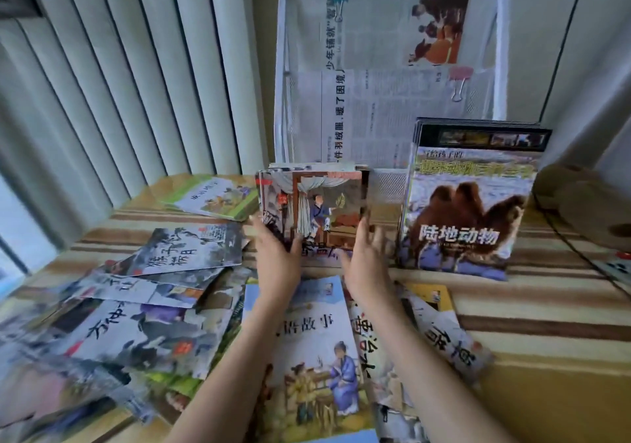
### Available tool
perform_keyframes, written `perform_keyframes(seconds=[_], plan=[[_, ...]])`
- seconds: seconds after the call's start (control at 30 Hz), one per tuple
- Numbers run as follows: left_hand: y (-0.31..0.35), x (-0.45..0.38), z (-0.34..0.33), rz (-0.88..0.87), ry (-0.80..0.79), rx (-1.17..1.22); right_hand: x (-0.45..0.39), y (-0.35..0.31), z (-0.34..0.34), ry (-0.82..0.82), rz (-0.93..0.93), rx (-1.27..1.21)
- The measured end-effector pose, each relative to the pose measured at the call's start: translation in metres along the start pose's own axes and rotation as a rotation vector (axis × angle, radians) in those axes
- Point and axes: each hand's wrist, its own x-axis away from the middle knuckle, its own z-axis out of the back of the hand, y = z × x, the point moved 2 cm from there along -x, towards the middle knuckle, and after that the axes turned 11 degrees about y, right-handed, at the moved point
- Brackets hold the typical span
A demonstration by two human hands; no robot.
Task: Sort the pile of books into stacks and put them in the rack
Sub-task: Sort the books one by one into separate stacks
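Observation:
A stack of small picture books (317, 203) stands upright against the foot of the white mesh rack (281, 77). My left hand (276, 254) grips the stack's left lower edge, thumb on the cover. My right hand (367, 261) is at its right side with straight fingers touching the edge. To the right, a stack of large camel-cover books (467, 210) leans upright against the rack. Loose books lie spread on the striped surface: a blue-cover book (314, 350) under my forearms, several grey ink-painting books (143, 306) on the left and a green book (218, 196) further back.
Newspaper sheets (392, 84) hang clipped in the rack. Vertical blinds (119, 84) close the left side. A round tan object (587, 203) and a cable lie at the right. More books (440, 333) lie right of my right forearm on the striped cloth (546, 340).

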Motion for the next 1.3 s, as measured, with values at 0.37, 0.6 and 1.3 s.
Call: perform_keyframes(seconds=[0.37, 0.6, 1.3], plan=[[-0.011, -0.002, -0.01, -0.097, -0.084, -0.089, -0.006, 0.007, -0.001, 0.016, -0.027, -0.039], [0.008, 0.013, 0.008, -0.268, 0.144, -0.01, 0.005, -0.002, 0.036, 0.236, -0.043, -0.173], [-0.011, 0.114, 0.079, -0.18, -0.287, -0.797, 0.127, 0.0, 0.098, -0.391, 0.109, 0.081]])
